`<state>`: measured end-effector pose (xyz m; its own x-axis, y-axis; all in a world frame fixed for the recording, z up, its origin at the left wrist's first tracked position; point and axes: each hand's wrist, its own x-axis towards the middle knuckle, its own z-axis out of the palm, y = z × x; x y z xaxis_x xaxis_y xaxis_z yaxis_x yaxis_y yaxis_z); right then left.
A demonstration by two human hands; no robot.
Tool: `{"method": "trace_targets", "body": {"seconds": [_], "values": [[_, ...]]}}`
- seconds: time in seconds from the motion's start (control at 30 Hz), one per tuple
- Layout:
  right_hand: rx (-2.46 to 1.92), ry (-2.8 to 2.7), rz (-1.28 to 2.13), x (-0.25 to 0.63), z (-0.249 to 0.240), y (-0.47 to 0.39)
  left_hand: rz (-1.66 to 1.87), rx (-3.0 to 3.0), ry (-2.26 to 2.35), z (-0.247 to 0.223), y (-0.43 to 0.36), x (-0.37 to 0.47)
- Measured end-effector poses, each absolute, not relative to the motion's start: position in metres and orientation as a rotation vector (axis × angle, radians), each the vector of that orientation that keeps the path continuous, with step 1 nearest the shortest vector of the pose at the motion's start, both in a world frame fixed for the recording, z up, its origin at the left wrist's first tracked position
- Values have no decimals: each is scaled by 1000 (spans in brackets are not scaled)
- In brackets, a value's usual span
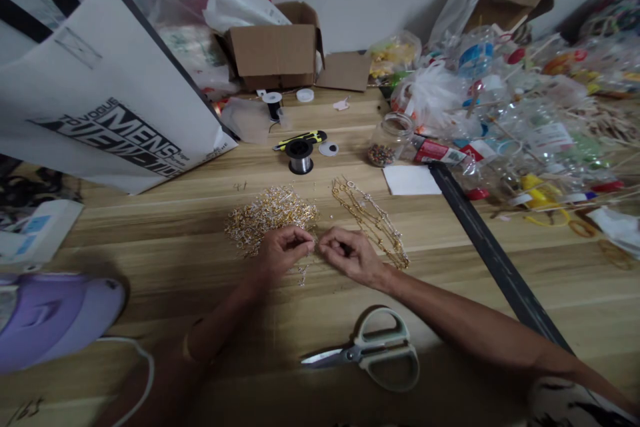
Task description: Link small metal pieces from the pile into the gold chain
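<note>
Head view: left hand (279, 252) and right hand (356, 258) nearly meet at frame centre. Fingers (301, 236) of both pinched narrow; anything between them too small to tell. Loose gold-and-silver pile (270, 214) left of centre on the wooden surface (165, 234), beside left hand. Short silver strand (303, 275) just below. Beaded chains (385, 219) right of centre. Scissors (354, 354) lower centre, blades pointing left. Wire spool (301, 165) upper centre.
</note>
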<state>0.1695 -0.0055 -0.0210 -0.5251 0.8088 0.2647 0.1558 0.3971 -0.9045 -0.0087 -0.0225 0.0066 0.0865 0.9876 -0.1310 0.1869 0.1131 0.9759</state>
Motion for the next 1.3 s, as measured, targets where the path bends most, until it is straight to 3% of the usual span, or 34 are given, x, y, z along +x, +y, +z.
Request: {"method": "trace_targets", "body": {"seconds": [0.97,1.3], "values": [[-848,-1915,1115,170,-20,-5,979,1312,1299,3,-23,-10],[-750,-2020,925,169,-19,-7,978,1280,1323,9,-22,-10]]}}
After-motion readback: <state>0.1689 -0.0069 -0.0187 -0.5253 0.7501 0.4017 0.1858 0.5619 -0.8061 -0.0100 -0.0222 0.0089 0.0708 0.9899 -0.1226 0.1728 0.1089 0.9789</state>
